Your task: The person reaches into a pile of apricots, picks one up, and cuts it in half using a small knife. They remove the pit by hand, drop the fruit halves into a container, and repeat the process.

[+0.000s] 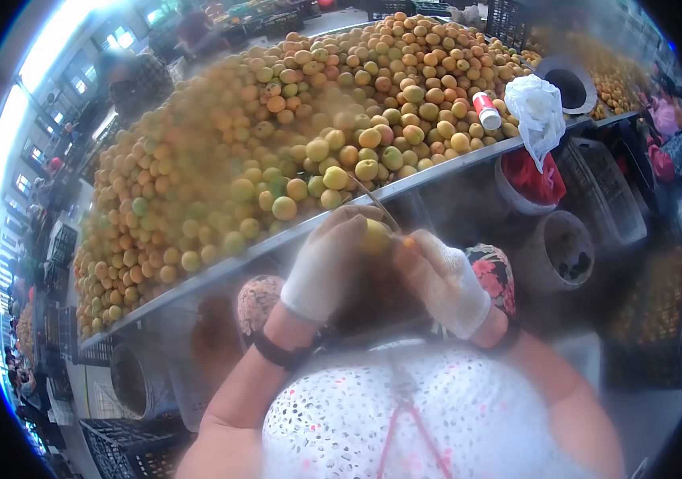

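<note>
My left hand point(329, 259), in a white knit glove, is closed around a yellow-green apricot point(376, 237) in front of my lap. My right hand point(446, 281), gloved the same way, is curled close beside the fruit. Its fingers grip a slim tool with a small orange part point(410, 242) at the fingertips; I cannot tell its exact kind. A thin brownish strip point(376, 202) rises from between the hands toward the table's metal edge point(413, 183). Just beyond lies a large heap of apricots point(405, 112), orange to green.
On the heap's right side lie a red-and-white bottle point(486, 111) and a white plastic bag point(534, 112). Below the edge stand a bucket with a red liner point(534, 182) and a pale bucket point(562, 247). Black crates point(129, 443) sit lower left. Other people work farther off.
</note>
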A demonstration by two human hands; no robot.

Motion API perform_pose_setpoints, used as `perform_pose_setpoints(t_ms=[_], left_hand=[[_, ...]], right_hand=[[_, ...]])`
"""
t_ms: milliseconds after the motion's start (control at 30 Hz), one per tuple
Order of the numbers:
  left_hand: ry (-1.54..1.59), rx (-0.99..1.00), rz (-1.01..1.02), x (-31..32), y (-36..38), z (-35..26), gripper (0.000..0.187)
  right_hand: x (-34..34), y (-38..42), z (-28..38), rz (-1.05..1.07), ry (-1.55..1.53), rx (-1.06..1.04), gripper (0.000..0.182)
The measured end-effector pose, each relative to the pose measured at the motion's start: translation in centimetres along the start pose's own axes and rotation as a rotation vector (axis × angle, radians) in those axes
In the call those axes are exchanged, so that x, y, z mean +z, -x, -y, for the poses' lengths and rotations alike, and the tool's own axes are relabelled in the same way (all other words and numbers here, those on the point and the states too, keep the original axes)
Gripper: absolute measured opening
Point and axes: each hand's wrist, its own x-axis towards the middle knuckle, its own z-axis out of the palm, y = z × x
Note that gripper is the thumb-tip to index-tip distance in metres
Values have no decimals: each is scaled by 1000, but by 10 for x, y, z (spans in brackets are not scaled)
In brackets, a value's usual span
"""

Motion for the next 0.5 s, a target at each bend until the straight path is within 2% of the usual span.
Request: perform_pose_setpoints(t_ms=[200, 367, 500], left_hand=[[-8, -27, -2, -1, 2, 4, 36], [-61, -23, -20, -6, -2, 5, 37], [-106, -39, -32, -11, -4, 8, 37]], right_hand=[[0, 0, 1, -5, 43, 26, 22], [0, -3, 15, 34, 321, 13, 22], [0, -5, 10, 36, 363, -8, 21]])
